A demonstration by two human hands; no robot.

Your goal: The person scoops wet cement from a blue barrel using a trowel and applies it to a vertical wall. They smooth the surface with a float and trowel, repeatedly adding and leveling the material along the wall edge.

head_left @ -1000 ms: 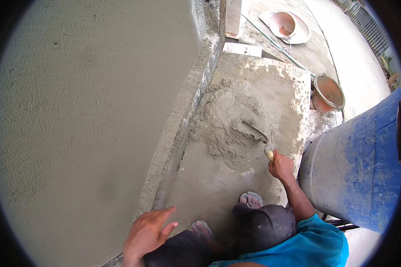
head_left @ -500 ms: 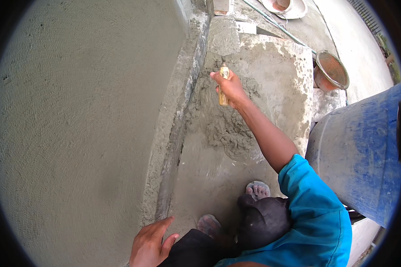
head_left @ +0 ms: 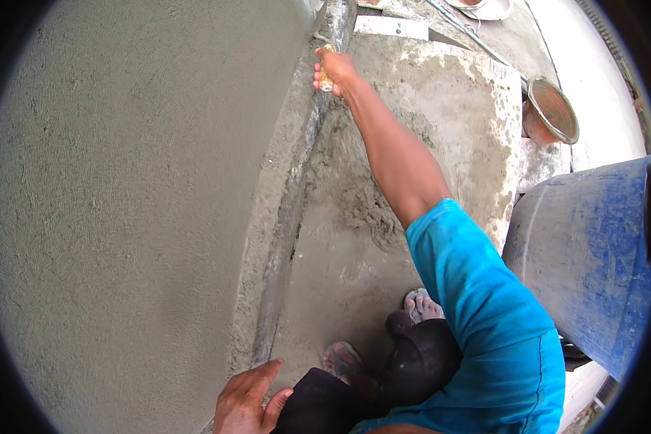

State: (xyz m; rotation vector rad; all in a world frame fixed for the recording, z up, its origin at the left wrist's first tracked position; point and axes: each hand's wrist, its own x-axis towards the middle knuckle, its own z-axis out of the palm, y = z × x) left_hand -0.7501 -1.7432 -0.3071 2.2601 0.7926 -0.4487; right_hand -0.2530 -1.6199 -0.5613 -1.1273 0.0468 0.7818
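My right hand point(head_left: 338, 71) is wrapped around the yellowish wooden handle of a trowel point(head_left: 327, 81), arm stretched far forward. The trowel's metal neck shows just beyond my fist, beside the wall's base; its blade is hard to make out there. Grey wet mortar covers the wall point(head_left: 145, 195) on my left, with a rough ledge point(head_left: 271, 267) along its foot. A lumpy mortar heap point(head_left: 383, 210) lies on the board point(head_left: 470, 123) under my right forearm. Down by my knee, my left hand point(head_left: 249, 401) holds nothing, thumb spread from the fingers.
A blue plastic barrel point(head_left: 593, 253) stands close on my right. Beyond it sits a mortar-stained bucket point(head_left: 550, 112), near a thin greenish pipe point(head_left: 477, 40). A white strip point(head_left: 390, 27) lies at the board's far edge. My feet are below, in front of me.
My right hand has carried the trowel forward and left, from above the board to the wall's ledge. The blade, flat in view before, is now mostly unseen. My left hand has barely moved.
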